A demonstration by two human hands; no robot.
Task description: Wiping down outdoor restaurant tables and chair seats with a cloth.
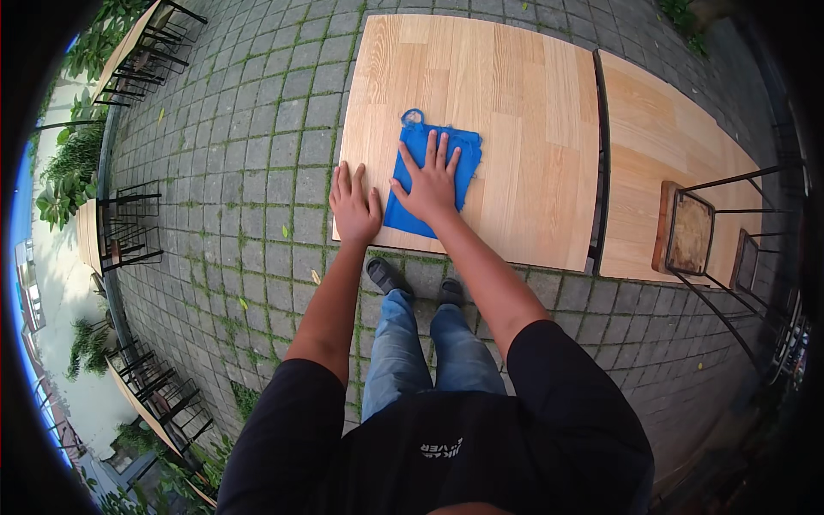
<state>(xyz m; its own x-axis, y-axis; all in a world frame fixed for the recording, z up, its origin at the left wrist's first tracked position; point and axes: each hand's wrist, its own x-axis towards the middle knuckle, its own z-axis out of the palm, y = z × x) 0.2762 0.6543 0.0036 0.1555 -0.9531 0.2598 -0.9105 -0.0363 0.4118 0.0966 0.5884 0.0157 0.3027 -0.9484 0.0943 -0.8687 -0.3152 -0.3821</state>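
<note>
A blue cloth (412, 215) with frayed edges and a small hanging loop at its far left corner lies flat on a wooden tabletop (534, 96). My right hand (432, 183) rests palm down on the cloth, fingers spread, covering its middle. To the left of the cloth, my left hand (354, 209) lies on the bare wood at the table's near left corner, with nothing in it. Its fingers are slightly apart and reach towards the left edge.
Across a narrow dark gap stands a second wooden table (644, 129), with upturned stools (694, 228) on its right part. Mossy paving blocks (277, 154) surround the tables. More tables with dark-legged seats (90, 235) line the left side by a planted border.
</note>
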